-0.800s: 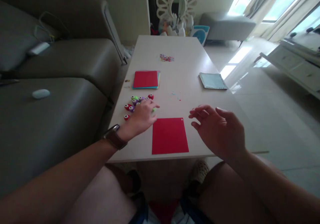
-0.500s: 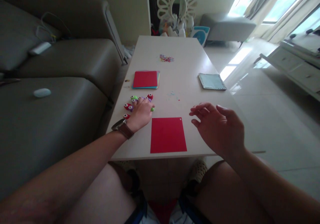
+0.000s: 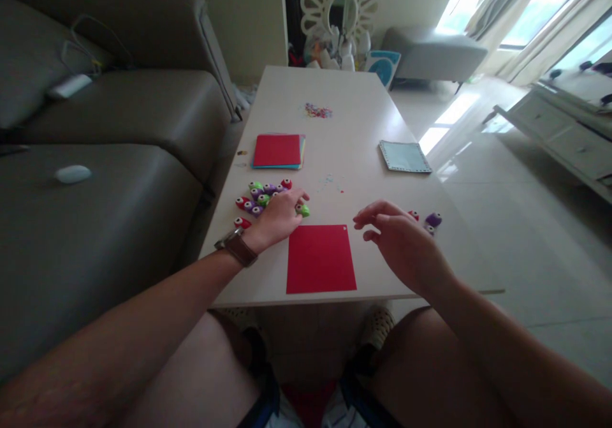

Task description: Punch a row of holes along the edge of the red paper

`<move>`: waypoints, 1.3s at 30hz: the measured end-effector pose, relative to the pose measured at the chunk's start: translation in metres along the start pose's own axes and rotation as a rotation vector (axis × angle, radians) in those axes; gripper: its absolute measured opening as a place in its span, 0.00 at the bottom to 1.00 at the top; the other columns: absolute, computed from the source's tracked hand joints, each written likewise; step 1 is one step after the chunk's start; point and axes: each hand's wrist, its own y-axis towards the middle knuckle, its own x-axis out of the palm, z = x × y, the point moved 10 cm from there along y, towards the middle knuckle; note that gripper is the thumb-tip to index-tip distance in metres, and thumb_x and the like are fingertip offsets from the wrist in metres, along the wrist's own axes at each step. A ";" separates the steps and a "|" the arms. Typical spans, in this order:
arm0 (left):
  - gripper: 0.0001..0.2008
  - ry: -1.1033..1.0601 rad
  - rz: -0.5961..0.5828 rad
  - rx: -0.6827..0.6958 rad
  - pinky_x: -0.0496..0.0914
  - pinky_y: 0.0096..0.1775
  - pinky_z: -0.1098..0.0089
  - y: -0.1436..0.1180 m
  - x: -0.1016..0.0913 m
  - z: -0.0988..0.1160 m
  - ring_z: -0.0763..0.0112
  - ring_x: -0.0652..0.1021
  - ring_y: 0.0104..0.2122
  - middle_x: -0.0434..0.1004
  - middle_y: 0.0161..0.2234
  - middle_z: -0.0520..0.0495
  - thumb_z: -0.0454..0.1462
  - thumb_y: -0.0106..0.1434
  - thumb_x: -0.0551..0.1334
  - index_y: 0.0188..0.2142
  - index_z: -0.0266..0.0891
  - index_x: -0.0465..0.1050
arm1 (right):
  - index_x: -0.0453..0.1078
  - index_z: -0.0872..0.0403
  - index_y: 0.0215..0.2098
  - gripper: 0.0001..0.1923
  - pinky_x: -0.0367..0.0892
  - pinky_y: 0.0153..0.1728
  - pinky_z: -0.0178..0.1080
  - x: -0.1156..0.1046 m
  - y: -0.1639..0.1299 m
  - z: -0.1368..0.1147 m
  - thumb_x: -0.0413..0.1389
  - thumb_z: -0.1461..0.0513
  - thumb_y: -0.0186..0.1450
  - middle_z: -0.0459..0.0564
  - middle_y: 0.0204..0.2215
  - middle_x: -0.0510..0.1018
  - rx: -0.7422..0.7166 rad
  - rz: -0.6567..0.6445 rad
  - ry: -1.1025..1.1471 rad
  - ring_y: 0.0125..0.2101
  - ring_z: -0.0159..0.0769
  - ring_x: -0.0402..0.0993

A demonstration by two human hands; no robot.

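Red paper (image 3: 321, 259) lay flat near the close end of the white table (image 3: 354, 128), between two hands held well apart. Its sides looked too alike to settle a long axis; a small pale mark (image 3: 345, 228) sat in its far right corner. Just beyond its left side stood a cluster of red, purple and green eyed pieces (image 3: 263, 200), most with white eyes showing toward the viewer. The left hand (image 3: 280, 214) hung palm down over the cluster's right part, hiding some pieces, its fingers loosely spread beside a green piece (image 3: 304, 210); whether they gripped it could not be told. The right hand (image 3: 404, 243) was half curled, with a gap between thumb and fingers. Behind it, a red piece (image 3: 414, 215) and a lower purple piece (image 3: 431, 229) were partly covered, while an upper purple piece (image 3: 434, 219) showed more fully. Markings on the blue-and-white panel (image 3: 382, 66) past the table were too blurred to read.
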 end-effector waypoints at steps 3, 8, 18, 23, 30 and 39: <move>0.20 -0.270 -0.032 0.017 0.74 0.44 0.67 -0.008 0.003 0.025 0.67 0.81 0.41 0.82 0.41 0.47 0.24 0.58 0.65 0.49 0.39 0.73 | 0.75 0.49 0.37 0.04 0.67 0.41 0.42 0.004 0.005 0.009 0.61 0.59 0.64 0.48 0.39 0.77 -0.078 -0.086 -0.367 0.42 0.40 0.72; 0.20 -0.504 -0.073 0.093 0.75 0.42 0.68 -0.023 0.010 0.051 0.69 0.80 0.40 0.81 0.40 0.49 0.27 0.59 0.68 0.50 0.40 0.72 | 0.70 0.48 0.52 0.17 0.71 0.49 0.49 0.006 0.014 0.034 0.61 0.63 0.64 0.54 0.51 0.75 -0.163 -0.177 -0.772 0.51 0.45 0.73; 0.20 -0.618 -0.152 0.073 0.75 0.42 0.66 -0.029 0.025 0.054 0.67 0.79 0.39 0.79 0.42 0.46 0.29 0.58 0.70 0.48 0.38 0.69 | 0.73 0.51 0.43 0.07 0.75 0.47 0.47 0.026 0.022 0.053 0.60 0.64 0.66 0.50 0.39 0.82 -0.179 -0.340 -0.666 0.41 0.40 0.79; 0.24 -0.261 -0.321 0.216 0.70 0.58 0.58 -0.042 0.044 0.062 0.57 0.76 0.54 0.76 0.55 0.40 0.28 0.59 0.68 0.55 0.38 0.70 | 0.75 0.51 0.50 0.15 0.75 0.46 0.46 0.000 0.036 0.040 0.59 0.66 0.66 0.54 0.46 0.80 -0.274 -0.263 -0.846 0.44 0.42 0.78; 0.08 0.107 -0.355 0.274 0.70 0.51 0.59 -0.050 0.050 0.063 0.56 0.76 0.48 0.77 0.45 0.43 0.32 0.65 0.64 0.44 0.41 0.75 | 0.77 0.51 0.48 0.15 0.75 0.44 0.48 -0.023 0.048 0.042 0.56 0.68 0.65 0.55 0.44 0.79 -0.255 -0.240 -1.004 0.41 0.43 0.78; 0.18 0.139 -0.284 0.028 0.68 0.54 0.58 -0.033 0.051 0.020 0.54 0.73 0.53 0.72 0.51 0.40 0.36 0.62 0.69 0.51 0.39 0.71 | 0.75 0.49 0.43 0.17 0.73 0.42 0.46 -0.014 0.043 0.052 0.57 0.71 0.58 0.51 0.41 0.79 -0.237 -0.294 -1.021 0.39 0.42 0.76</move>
